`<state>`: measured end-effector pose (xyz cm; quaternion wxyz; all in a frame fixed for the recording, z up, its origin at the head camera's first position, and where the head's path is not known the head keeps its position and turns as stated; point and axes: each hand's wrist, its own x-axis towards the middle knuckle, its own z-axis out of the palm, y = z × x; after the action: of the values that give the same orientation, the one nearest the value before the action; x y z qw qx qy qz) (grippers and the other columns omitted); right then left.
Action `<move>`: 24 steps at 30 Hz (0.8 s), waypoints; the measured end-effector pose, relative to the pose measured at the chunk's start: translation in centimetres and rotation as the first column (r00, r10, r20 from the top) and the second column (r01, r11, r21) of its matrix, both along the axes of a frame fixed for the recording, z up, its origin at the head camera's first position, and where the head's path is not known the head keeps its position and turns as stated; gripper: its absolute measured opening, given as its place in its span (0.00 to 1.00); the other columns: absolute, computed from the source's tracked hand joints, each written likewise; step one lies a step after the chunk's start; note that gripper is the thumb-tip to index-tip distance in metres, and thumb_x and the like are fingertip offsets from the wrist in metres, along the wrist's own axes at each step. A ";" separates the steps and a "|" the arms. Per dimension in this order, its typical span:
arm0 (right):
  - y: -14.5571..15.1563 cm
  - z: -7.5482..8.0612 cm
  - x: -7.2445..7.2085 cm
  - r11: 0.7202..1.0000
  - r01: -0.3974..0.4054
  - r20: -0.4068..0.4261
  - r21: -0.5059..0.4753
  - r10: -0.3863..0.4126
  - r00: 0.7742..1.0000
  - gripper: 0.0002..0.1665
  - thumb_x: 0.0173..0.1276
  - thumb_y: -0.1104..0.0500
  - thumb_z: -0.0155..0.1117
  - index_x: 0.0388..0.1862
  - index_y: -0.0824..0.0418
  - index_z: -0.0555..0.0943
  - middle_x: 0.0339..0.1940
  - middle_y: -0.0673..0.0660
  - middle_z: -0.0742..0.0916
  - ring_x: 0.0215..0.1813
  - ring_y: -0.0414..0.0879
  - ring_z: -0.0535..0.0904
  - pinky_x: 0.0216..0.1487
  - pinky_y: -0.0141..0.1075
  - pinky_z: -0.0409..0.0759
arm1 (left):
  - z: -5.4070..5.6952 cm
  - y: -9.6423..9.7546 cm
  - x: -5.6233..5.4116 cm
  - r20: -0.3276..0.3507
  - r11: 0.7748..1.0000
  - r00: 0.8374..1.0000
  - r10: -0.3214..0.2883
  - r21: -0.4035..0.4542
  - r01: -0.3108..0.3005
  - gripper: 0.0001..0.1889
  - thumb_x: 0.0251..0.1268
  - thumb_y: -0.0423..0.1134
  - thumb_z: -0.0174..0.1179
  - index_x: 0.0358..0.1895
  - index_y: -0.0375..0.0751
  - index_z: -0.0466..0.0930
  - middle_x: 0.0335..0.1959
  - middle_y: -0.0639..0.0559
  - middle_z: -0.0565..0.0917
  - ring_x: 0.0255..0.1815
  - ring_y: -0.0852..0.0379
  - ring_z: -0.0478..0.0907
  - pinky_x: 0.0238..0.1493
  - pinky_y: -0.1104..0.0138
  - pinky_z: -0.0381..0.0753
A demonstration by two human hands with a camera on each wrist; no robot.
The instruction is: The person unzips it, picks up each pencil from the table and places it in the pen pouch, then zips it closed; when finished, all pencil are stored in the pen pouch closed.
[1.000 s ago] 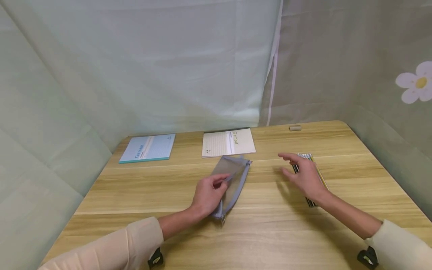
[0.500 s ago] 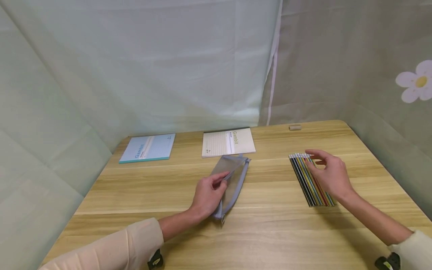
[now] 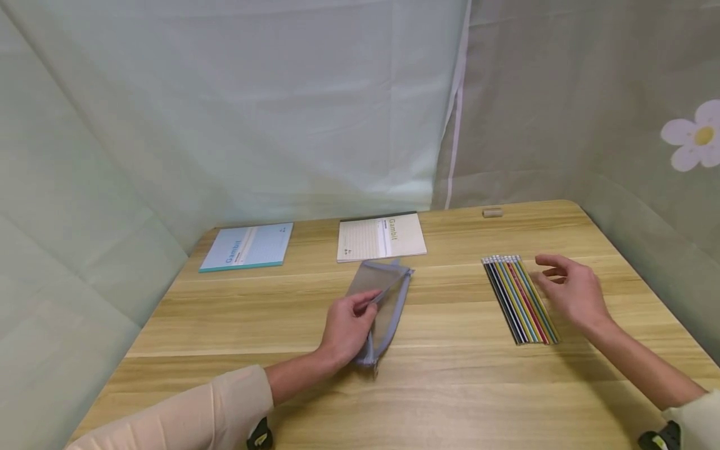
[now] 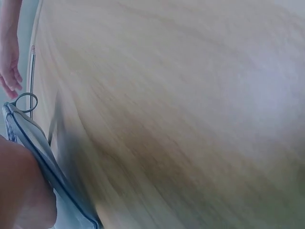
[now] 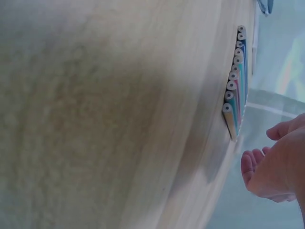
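My left hand (image 3: 347,325) pinches the edge of a grey mesh zip pouch (image 3: 388,312), whose mouth gapes on its right side. In the left wrist view a round zip pull ring (image 4: 26,102) sticks out from the pouch's end. To the right, a row of several coloured pencils (image 3: 520,300) lies flat and side by side, silvery ends pointing away from me. Just beyond the row's right side is my right hand (image 3: 576,294), fingers loosely bent and holding nothing. The right wrist view shows the pencils' unsharpened ends (image 5: 232,86), with the hand raised off the table.
A blue notebook (image 3: 245,247) lies at the table's back left, and a cream notebook (image 3: 381,236) just behind the pouch. A small brownish cylinder (image 3: 492,213) sits near the back edge. Curtains (image 3: 270,112) hang close around the table (image 3: 439,387).
My right hand has moved right, from over the pencils to beyond them, uncovering the whole row. The left hand keeps its pinch on the pouch, which has tilted slightly.
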<state>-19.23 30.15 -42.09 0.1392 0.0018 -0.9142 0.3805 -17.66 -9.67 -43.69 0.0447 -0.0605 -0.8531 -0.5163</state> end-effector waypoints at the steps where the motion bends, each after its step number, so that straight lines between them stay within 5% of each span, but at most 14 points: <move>1: 0.1 -0.1 0.0 1.000 0.001 0.001 0.001 -0.001 1.000 0.22 0.78 0.62 0.66 0.65 0.74 0.80 0.54 0.76 0.87 0.51 0.71 0.86 0.36 0.14 0.72 | 0.0 0.0 0.0 0.009 1.000 1.000 0.008 0.014 -0.008 0.15 0.74 0.30 0.62 0.59 0.39 0.89 0.49 0.44 0.91 0.47 0.57 0.88 0.40 0.72 0.86; 10: 0.5 -0.6 -0.3 1.000 0.002 0.021 0.013 -0.002 1.000 0.21 0.78 0.63 0.66 0.62 0.76 0.81 0.55 0.75 0.87 0.51 0.69 0.86 0.36 0.14 0.71 | 0.4 0.5 0.0 0.148 0.988 0.982 0.117 0.084 -0.130 0.15 0.73 0.31 0.61 0.58 0.39 0.89 0.50 0.44 0.91 0.52 0.56 0.87 0.47 0.66 0.88; 24: 0.4 -1.4 -0.3 0.999 -0.033 0.066 -0.018 0.034 0.997 0.18 0.78 0.66 0.64 0.61 0.76 0.81 0.53 0.75 0.87 0.51 0.67 0.85 0.36 0.16 0.75 | 0.6 0.7 -0.6 0.145 0.980 0.979 0.141 0.119 -0.158 0.15 0.75 0.32 0.61 0.60 0.39 0.88 0.50 0.44 0.91 0.52 0.55 0.87 0.49 0.64 0.88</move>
<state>-19.55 30.53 -43.46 0.1024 0.0034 -0.9150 0.3903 -18.23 -9.01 -43.09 0.0293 0.0421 -0.8208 -0.5689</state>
